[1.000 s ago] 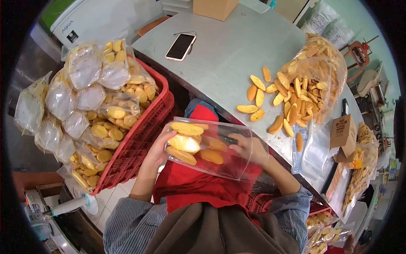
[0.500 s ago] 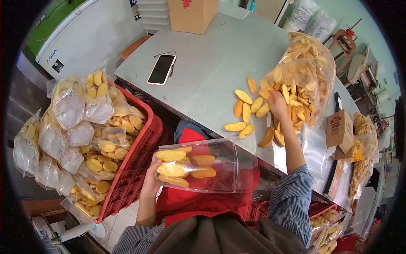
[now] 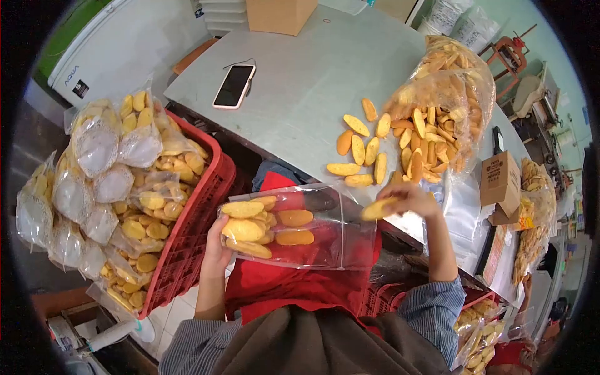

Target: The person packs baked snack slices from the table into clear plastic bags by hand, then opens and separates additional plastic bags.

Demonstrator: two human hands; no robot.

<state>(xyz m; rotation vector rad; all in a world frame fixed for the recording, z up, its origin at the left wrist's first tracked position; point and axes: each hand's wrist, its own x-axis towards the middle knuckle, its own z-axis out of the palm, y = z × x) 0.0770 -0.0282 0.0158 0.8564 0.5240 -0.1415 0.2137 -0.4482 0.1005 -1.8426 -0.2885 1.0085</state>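
My left hand (image 3: 215,247) grips the closed end of a clear plastic bag (image 3: 325,240) over my red apron. Several oval yellow-brown bread slices (image 3: 245,230) lie inside the bag, bunched at its left end. My right hand (image 3: 412,201) is closed on a slice (image 3: 377,209) just right of the bag's other end, near the table edge. Beyond it, loose slices (image 3: 357,150) lie on the metal table (image 3: 300,100), beside a large open bag of slices (image 3: 459,100).
A red crate (image 3: 194,219) heaped with filled bags (image 3: 97,147) stands at the left. On the table are a phone (image 3: 234,86), a cardboard box (image 3: 281,15), a small carton (image 3: 500,181) and empty clear bags (image 3: 459,215). More filled bags (image 3: 481,337) lie at the lower right.
My right hand went to the loose slices and has come back toward the bag with a slice. Some loose slices have shifted. The bag in my left hand is slightly higher than before.
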